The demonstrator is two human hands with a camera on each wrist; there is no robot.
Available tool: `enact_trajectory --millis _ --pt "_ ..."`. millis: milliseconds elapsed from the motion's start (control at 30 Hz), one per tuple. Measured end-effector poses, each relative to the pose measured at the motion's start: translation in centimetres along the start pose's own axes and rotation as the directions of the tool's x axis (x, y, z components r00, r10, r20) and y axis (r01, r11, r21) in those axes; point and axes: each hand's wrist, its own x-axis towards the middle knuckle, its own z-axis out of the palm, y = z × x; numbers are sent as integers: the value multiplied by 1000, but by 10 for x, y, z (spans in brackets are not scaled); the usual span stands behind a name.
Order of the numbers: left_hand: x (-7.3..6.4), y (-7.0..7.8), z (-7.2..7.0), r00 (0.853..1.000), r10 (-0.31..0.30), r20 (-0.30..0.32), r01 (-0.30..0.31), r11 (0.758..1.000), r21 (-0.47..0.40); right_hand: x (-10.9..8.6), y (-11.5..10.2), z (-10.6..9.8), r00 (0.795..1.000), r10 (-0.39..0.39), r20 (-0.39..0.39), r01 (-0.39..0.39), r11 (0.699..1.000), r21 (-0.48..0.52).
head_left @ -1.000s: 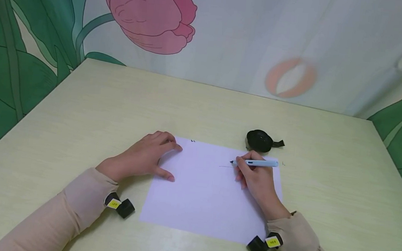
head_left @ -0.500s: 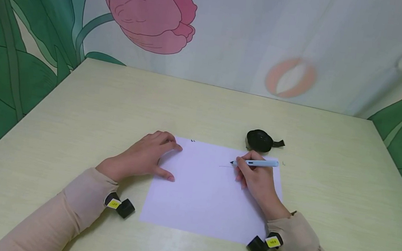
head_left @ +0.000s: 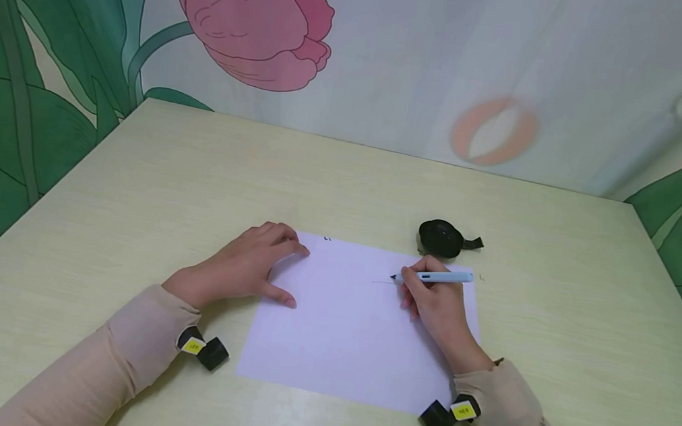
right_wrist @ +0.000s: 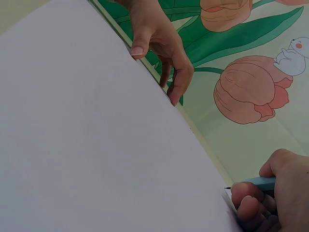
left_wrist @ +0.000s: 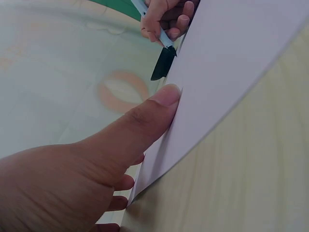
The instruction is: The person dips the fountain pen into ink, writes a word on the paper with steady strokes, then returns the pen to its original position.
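Note:
A sheet of white paper [head_left: 318, 333] lies on the table, with a short thin line drawn near its upper middle. My right hand [head_left: 437, 309] pinches a light blue pen [head_left: 448, 276], whose dark tip is just above that line's right end. Whether the tip touches the paper I cannot tell. My left hand [head_left: 245, 262] rests on the sheet's left edge, thumb and fingers spread apart. In the left wrist view its thumb [left_wrist: 140, 125] presses on the paper. The right wrist view shows the pen [right_wrist: 260, 183] between the right hand's curled fingers.
Just beyond the sheet's upper right sits a black round object [head_left: 439, 238] with a short tail of strap or tape. Small dark marks show at the paper's top edge. A flower-printed curtain [head_left: 391, 62] hangs behind the pale wooden table [head_left: 260, 158].
The pen tip has shifted very slightly down and to the right. My left hand and the paper have stayed put.

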Motion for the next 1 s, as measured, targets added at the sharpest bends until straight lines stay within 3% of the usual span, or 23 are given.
enact_trajectory --millis 433,700,1000 --pt "1 0 0 1000 -9 7 9 1000 0 0 -1 0 999 29 -13 -29 1000 -4" --pt "0 1 -1 1000 -4 2 4 1000 -2 -9 -28 1 998 57 -7 -57 998 -21" --pt "0 1 0 1000 -3 0 3 1000 4 -10 -31 2 998 63 -13 -63 997 -35"
